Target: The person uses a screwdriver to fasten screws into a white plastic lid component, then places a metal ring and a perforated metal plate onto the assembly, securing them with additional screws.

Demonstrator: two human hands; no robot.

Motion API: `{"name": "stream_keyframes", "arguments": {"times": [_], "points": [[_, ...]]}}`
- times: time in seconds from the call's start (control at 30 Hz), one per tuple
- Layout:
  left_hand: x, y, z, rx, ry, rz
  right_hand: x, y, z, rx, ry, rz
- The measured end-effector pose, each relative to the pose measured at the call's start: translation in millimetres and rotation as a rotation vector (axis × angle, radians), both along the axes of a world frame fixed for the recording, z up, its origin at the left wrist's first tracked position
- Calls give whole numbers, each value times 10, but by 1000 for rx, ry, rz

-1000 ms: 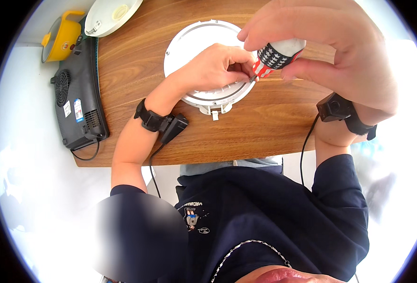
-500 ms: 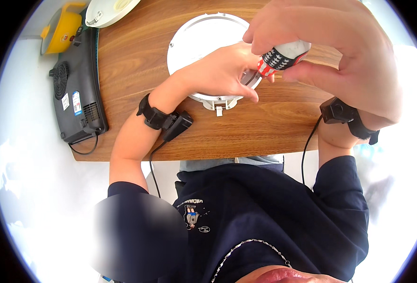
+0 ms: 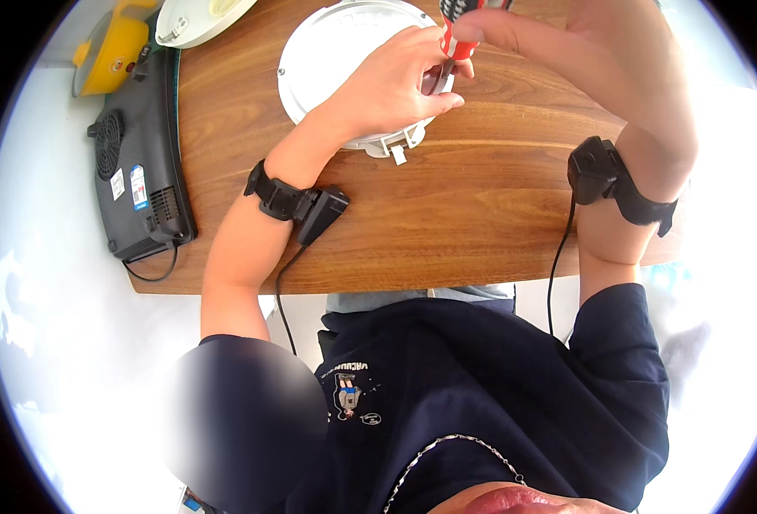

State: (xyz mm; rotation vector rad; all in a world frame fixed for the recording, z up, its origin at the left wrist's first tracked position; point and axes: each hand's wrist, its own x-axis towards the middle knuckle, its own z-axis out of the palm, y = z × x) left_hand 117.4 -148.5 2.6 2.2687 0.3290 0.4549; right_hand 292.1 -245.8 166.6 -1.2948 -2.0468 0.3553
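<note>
A screwdriver (image 3: 459,41) with a red, black and white patterned handle is in my right hand (image 3: 575,56), whose fingers are partly cut off by the top edge. Its dark shaft points down at the right rim of a round white appliance part (image 3: 331,56). That part has screws around its edge and a small tab jutting from its near side. My left hand (image 3: 396,84) lies across the part and grips its right rim, thumb and fingers on either side of the shaft. The screwdriver's tip is hidden.
A black appliance (image 3: 143,163) with vents and a cord leans along the table's left edge. Beside it are a yellow pot (image 3: 109,64) and a white lid (image 3: 203,19). Black wrist devices (image 3: 297,206) trail cables over the wooden table's (image 3: 447,231) near edge.
The round white part has shifted away from me and slightly left, together with my left hand. My right hand and the screwdriver have also moved farther away and left.
</note>
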Motion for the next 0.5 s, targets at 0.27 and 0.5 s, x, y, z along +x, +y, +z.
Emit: {"name": "stream_keyframes", "arguments": {"times": [0.27, 0.5], "points": [[-46, 48, -15, -256, -154, 104, 58, -97, 16, 197, -248, -52], [-13, 125, -243, -462, -218, 138, -15, -67, 18, 150, -77, -181]]}}
